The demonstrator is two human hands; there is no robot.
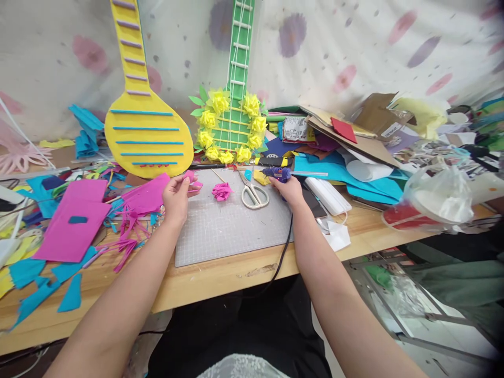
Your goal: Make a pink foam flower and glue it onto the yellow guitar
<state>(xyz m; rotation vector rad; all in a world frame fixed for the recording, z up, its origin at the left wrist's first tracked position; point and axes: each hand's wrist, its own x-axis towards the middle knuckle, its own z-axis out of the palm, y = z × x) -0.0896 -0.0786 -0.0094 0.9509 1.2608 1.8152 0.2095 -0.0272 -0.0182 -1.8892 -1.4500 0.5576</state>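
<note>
My left hand (176, 197) is closed, its fingertips pinching a piece of pink crepe paper (192, 180) above the left side of the grey cutting mat (232, 236). My right hand (289, 190) is wrapped round a blue hot glue gun (277, 172); a clear glue stick (311, 174) juts out of its back to the right, and a black cord hangs below. Between my hands a pink paper flower (222, 191) lies on the mat. Beside it are scissors (255, 196) with pale handles, their blades partly hidden by small blue and yellow scraps.
Against the back curtain lean a yellow paper instrument (149, 126) and a green one (236, 118) ringed with yellow flowers. Pink sheets (74, 220) and scraps cover the left. A white power bank (327, 196), piled cardboard (346, 136) and a plastic-wrapped bucket (425, 205) stand right.
</note>
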